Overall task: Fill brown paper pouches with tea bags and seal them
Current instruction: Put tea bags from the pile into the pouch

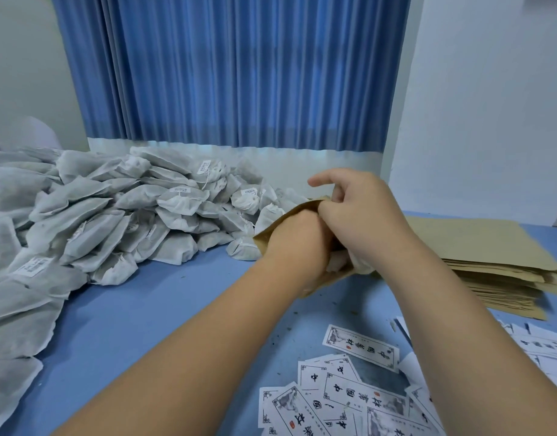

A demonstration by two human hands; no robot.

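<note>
Head view shows a brown paper pouch (280, 220) at the centre, over the blue worktop (151, 309). The right hand (362, 215) pinches the pouch's upper edge with curled fingers (332, 212), the forefinger lifted. The left hand (294, 237) is pushed into the pouch mouth; its fingers are hidden, so their grip cannot be told. White tea bags (338, 262) show between the hands. At 9 o'clock lies a heaped pile of tea bags (113, 221), at 3 o'clock a stack of flat pouches (484, 247), and at 5 o'clock scattered printed labels (359, 347).
</note>
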